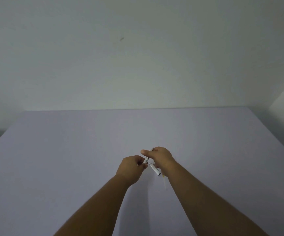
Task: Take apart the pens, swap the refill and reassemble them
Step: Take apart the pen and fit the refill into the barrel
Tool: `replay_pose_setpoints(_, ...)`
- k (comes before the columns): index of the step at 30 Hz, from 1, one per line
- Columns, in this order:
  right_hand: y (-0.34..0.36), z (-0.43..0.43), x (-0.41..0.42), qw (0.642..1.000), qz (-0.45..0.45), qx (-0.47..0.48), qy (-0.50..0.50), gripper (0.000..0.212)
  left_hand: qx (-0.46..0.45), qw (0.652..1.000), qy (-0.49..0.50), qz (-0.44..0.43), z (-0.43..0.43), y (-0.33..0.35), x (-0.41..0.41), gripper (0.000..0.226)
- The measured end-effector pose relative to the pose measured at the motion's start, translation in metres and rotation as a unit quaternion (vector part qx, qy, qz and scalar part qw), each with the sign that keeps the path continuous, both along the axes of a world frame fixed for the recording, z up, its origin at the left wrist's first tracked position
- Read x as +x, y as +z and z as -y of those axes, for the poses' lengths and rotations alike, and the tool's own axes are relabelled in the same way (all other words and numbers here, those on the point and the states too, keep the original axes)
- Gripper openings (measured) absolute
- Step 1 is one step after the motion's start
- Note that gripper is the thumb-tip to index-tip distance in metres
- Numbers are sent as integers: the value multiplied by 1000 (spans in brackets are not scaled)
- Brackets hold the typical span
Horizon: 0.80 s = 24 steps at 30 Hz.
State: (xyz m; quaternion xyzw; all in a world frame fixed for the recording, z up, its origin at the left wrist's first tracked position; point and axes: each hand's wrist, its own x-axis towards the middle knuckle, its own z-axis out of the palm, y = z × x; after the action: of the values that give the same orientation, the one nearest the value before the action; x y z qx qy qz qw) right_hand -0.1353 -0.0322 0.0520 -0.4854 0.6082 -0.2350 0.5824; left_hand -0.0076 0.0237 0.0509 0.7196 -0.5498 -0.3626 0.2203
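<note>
Hands meet above the purple table. The left hand pinches the white end of a pen. The right hand grips the same pen's thin far end. A white pen piece lies on the table just below the pen, partly under the right wrist.

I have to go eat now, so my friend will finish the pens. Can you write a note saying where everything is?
Left hand: pinching the near end of a pen.
Right hand: gripping the far end of the same pen, held above the table.
A white pen piece shows just under the right hand; whether that hand holds it is unclear. A thin pale stick, maybe a refill, lies by the right wrist.
Done: one pen looks at least partly apart.
Left: swap refills, reassemble.
</note>
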Motion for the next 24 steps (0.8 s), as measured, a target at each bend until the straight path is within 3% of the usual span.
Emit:
replay_pose_setpoints(4, 5, -1, 0, 996, 78, 33, -13, 25, 8, 1000, 6, 2, 0, 1, 6, 19)
replay_pose_setpoints(8, 4, 0, -4, 1000, -16, -6, 21, 23, 5, 1000, 5, -3, -1, -1, 6, 18)
replay_pose_setpoints(11, 2, 1, -1, 1000, 28, -5, 3, 15, -6, 1000, 5, -2, -1, -1, 3, 19)
replay_pose_setpoints(17, -1, 4, 1, 998, -65, -14, -3, 46, -6, 1000, -7, 13, 1, 0, 1, 20)
replay_pose_setpoints(21, 0, 3, 2, 997, 77, 16, -25, 19, 4, 1000, -1, 4, 4, 1, 4, 19)
replay_pose_setpoints(22, -1, 3, 1, 996, 82, 0, -21, 14, 4, 1000, 0, 3, 5, 1, 4, 19)
replay_pose_setpoints(24, -4, 4, -1, 999, 27, -30, -9, 24, 3, 1000, -1, 2, 6, 1, 3, 19)
